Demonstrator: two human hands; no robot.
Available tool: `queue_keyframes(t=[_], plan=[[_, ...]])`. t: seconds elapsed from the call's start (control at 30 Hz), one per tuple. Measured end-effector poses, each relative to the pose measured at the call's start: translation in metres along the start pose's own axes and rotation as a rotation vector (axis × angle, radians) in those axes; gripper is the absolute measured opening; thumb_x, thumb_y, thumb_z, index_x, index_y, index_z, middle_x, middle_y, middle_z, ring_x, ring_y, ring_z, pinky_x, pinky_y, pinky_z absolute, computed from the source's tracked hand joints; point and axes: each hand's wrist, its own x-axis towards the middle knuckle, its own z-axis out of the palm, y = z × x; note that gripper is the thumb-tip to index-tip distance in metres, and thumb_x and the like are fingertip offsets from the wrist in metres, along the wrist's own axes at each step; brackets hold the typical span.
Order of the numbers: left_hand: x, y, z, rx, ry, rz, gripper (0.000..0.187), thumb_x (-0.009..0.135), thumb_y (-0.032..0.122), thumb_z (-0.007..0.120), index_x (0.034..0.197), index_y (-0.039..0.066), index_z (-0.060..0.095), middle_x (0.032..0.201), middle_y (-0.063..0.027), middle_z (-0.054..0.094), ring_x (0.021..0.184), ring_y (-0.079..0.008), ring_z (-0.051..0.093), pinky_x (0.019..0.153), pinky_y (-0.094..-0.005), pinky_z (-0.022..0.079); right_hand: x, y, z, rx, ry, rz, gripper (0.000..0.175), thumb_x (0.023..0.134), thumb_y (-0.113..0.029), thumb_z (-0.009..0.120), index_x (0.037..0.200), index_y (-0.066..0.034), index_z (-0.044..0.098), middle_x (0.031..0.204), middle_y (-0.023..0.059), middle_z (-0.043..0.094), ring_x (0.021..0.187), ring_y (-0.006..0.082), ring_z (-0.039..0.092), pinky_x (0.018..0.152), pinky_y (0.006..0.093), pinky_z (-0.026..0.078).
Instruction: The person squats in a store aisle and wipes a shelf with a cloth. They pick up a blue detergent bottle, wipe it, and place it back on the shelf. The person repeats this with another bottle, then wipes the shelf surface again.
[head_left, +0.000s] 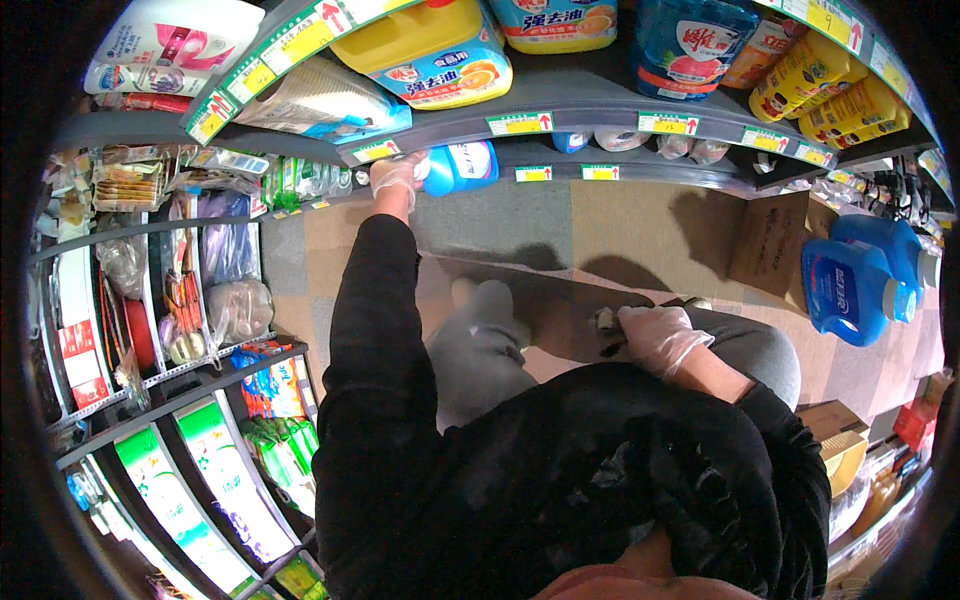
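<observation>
My left hand (397, 180), in a thin clear glove, reaches out to the lower shelf and grips a blue plastic bottle (459, 168) by its white cap end. The bottle lies tilted on its side, its labelled body pointing right, just below the front edge of the shelf above. My right hand (656, 334), gloved the same way, is low near my knee, on the rim of a brown, translucent-looking thing (555, 300); whether its fingers grip that thing I cannot tell. Above the blue bottle stand a yellow detergent jug (442, 67) and a beige-and-blue pack (322, 101).
Curved dark shelving (585, 112) with price tags runs across the front. Packaged goods fill the rack at left (180, 360). On the floor at right stand an open cardboard box (765, 247) and two large blue jugs (844, 289). Another carton (832, 427) is behind me at right.
</observation>
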Motion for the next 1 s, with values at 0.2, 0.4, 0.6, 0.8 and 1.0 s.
queue_keyframes(t=[0.2,0.4,0.6,0.8,1.0], plan=[[-0.006,-0.005,-0.005,-0.342,0.161,-0.106,0.059,0.075,0.009,0.090,0.123,-0.008,0.061,0.110,-0.0195,0.072,0.086,-0.0291,0.074,0.049,-0.0345,0.062,0.005,-0.003,-0.004,0.024,-0.038,0.049,0.042,0.094,-0.039,0.064,0.114,-0.0023,0.065,0.107,0.0191,0.075,0.102,0.0352,0.073,0.082,0.0448,0.058],[0.001,-0.005,-0.005,-0.358,0.262,-0.193,0.056,0.074,0.008,0.091,0.119,-0.007,0.063,0.112,-0.0197,0.071,0.085,-0.0314,0.074,0.050,-0.0352,0.062,0.009,-0.001,-0.001,0.028,-0.073,0.064,0.030,0.097,-0.026,0.059,0.114,-0.0021,0.064,0.108,0.0199,0.074,0.103,0.0365,0.073,0.082,0.0457,0.059],[0.012,-0.005,0.005,-0.476,0.359,-0.273,0.049,0.076,0.005,0.088,0.115,-0.009,0.063,0.107,-0.0206,0.073,0.078,-0.0310,0.074,0.049,-0.0370,0.062,0.009,-0.002,-0.003,-0.011,-0.080,0.048,0.029,0.098,-0.023,0.057,0.117,-0.0025,0.063,0.111,0.0206,0.074,0.105,0.0365,0.073,0.083,0.0466,0.058],[0.034,0.005,0.018,-0.459,0.338,-0.325,0.045,0.083,0.005,0.080,0.123,-0.005,0.061,0.117,-0.0214,0.070,0.090,-0.0322,0.075,0.055,-0.0390,0.063,0.014,0.003,0.000,0.003,-0.084,0.052,0.030,0.099,-0.026,0.056,0.117,-0.0028,0.061,0.111,0.0206,0.074,0.106,0.0367,0.072,0.083,0.0475,0.058],[0.111,-0.066,0.000,0.172,0.312,0.070,0.051,0.093,0.032,0.072,0.135,0.007,0.059,0.131,-0.0080,0.068,0.114,-0.0230,0.068,0.089,-0.0337,0.056,0.016,-0.004,-0.019,-0.005,-0.128,0.015,0.028,0.099,-0.025,0.055,0.116,-0.0037,0.061,0.111,0.0207,0.074,0.104,0.0369,0.073,0.081,0.0483,0.058]])
